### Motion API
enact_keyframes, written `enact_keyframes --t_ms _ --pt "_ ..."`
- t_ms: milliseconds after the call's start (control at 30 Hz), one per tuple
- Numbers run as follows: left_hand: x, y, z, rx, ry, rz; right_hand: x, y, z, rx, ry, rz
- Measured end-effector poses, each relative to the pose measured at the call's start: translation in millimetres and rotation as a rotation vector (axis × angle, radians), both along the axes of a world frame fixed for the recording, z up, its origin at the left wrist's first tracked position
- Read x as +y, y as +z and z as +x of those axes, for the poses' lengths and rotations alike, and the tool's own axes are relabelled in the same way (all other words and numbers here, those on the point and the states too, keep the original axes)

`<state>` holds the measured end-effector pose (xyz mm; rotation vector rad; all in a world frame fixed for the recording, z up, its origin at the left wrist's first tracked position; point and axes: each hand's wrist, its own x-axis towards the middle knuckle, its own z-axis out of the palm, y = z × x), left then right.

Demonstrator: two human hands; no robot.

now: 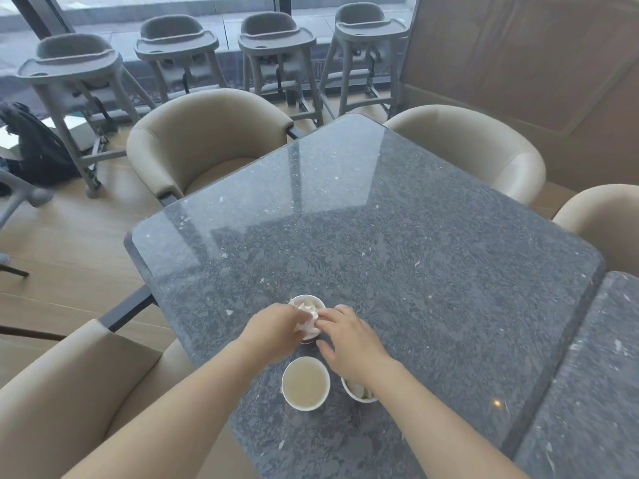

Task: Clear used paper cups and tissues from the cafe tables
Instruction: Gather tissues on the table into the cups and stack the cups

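Head view, lower centre: left hand [276, 331] grips the stuffed cup [323, 305], right hand [349, 344] presses tissue [309, 324] with loose fingers. A forearm could tip the full cup [290, 393] over the worktop [397, 254].

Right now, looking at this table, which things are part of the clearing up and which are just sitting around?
For the job: far cup stuffed with tissue, left hand gripping that cup, right hand touching the tissue; near cup; third cup under the right wrist.
Just lying about: armchairs, high chairs, backpack, the table itself.
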<state>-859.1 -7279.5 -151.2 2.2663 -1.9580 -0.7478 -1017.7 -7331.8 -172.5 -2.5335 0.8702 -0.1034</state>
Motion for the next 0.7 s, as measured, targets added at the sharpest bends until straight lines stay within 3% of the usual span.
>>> enact_keyframes --t_ms 100,433,633,700 --pt "6.3 -1.2 4.7 -0.092 -0.143 0.021 -0.3 -1.5 1.6 0.039 0.028 0.031" --pt "13.6 -2.8 11.3 0.001 0.007 -0.266 5.2 3.0 -2.8 -0.251 -0.052 -0.059" --pt "20.8 -13.0 14.1 -0.077 -0.199 -0.256 3.5 0.3 0.3 -0.242 -0.025 -0.102" --pt "22.0 -17.8 13.3 -0.085 -0.214 -0.175 2.5 -0.9 1.3 -0.254 -0.037 -0.108"
